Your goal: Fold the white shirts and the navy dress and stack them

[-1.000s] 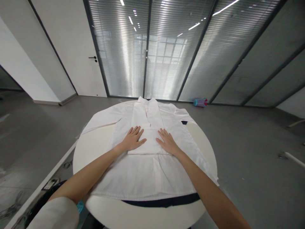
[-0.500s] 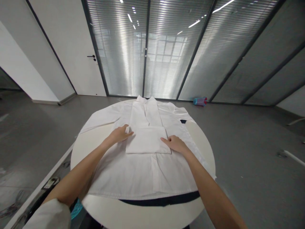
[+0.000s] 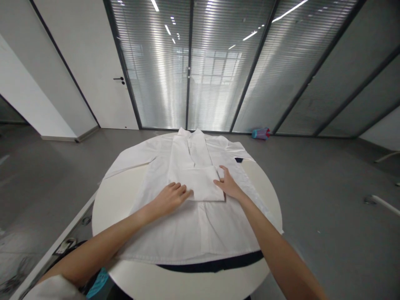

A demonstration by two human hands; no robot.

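A white long garment with a collar and sleeves is spread over the round white table. On its middle lies a folded white cloth, a flat, roughly rectangular bundle. My left hand is at the bundle's front left part, fingers curled down on it and thumb pointing right. The left corner is hidden under that hand. At the right edge is my right hand, its thumb over the cloth and its forefinger stretched out apart from the thumb.
Dark cloth shows beneath the garment's near hem. Beyond the table are a glass partition with blinds, a door and a blue and pink object on the floor. A turquoise basket-like thing sits below left.
My left hand has moved right and nearer to me, from the bundle's left edge onto its front left part, its fingers curling. My right hand has shifted slightly, its forefinger now stretched out.
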